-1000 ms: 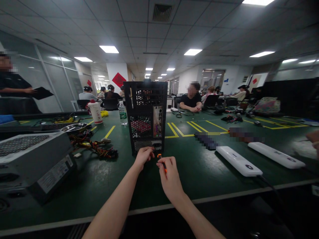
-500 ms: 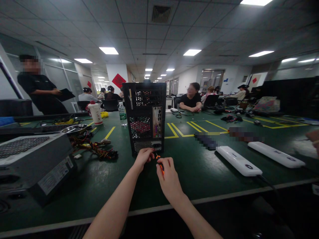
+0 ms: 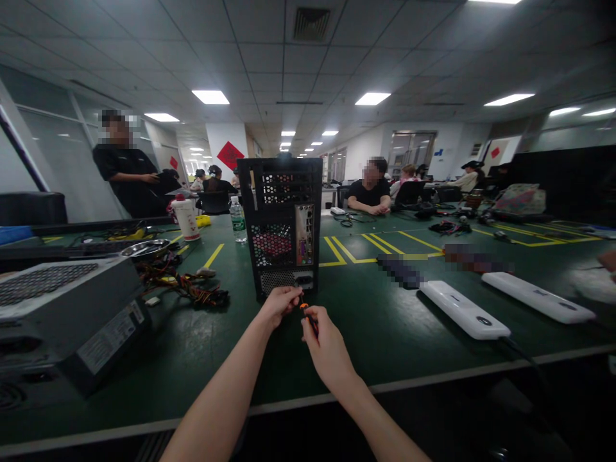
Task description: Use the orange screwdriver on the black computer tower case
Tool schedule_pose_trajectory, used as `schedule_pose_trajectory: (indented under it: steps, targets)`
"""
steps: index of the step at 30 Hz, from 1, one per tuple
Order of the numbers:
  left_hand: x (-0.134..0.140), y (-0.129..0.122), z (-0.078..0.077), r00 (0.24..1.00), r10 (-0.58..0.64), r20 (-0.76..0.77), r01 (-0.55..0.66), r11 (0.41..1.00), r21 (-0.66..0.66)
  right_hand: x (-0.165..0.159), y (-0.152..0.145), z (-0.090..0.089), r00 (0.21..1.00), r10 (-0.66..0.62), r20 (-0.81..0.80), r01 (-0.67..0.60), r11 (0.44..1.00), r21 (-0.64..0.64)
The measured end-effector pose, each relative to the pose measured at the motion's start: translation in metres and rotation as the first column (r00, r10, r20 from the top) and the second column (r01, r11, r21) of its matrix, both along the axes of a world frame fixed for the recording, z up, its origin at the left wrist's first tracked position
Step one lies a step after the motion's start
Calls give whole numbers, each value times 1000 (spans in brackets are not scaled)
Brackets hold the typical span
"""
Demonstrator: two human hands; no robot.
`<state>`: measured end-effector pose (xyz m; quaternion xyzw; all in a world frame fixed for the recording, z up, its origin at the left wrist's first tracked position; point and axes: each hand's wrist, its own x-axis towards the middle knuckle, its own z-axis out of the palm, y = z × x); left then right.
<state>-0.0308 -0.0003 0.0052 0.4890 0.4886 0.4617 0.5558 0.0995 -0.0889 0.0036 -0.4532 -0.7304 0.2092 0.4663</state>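
A black computer tower (image 3: 283, 215) stands upright on the green table, its rear side facing me. My right hand (image 3: 323, 333) is closed around the handle of an orange and black screwdriver (image 3: 305, 307), whose shaft points up toward the tower's lower rear. Beside the shaft, my left hand (image 3: 280, 306) has thumb and fingers pinched together near the tip, just below the power supply (image 3: 279, 282) at the tower's bottom. Whether a screw lies between those fingers is too small to make out.
On the left lie a loose grey power supply (image 3: 72, 321), bundled cables (image 3: 187, 285) and a metal dish (image 3: 144, 249). A water bottle (image 3: 237, 221) and a white cup (image 3: 185, 218) stand behind. White power banks (image 3: 462, 311) lie to the right. A person (image 3: 369, 189) sits opposite.
The screwdriver and my right hand have shifted slightly, the shaft now steeper and closer to my left fingers. A standing person at the left has moved rightward.
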Motion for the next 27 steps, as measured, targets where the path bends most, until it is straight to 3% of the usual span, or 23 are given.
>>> schedule_pose_trajectory:
  steps: [6,9,17,27]
  targets:
    - [5,3,-5,997,75,-33,-74,997,33,-5,-1,0,996,-70,58,71,997,-14]
    - [6,3,-5,994,97,-45,-94,994,45,-5,1,-1,998,-43,34,44,999,-24]
    - [-4,-3,4,990,-76,115,84,994,-71,-4,3,-2,997,5,-75,-19,980,-199]
    - [-2,2,-1,996,-23,85,29,997,-70,-6,2,-4,999,-40,-4,40,999,-33]
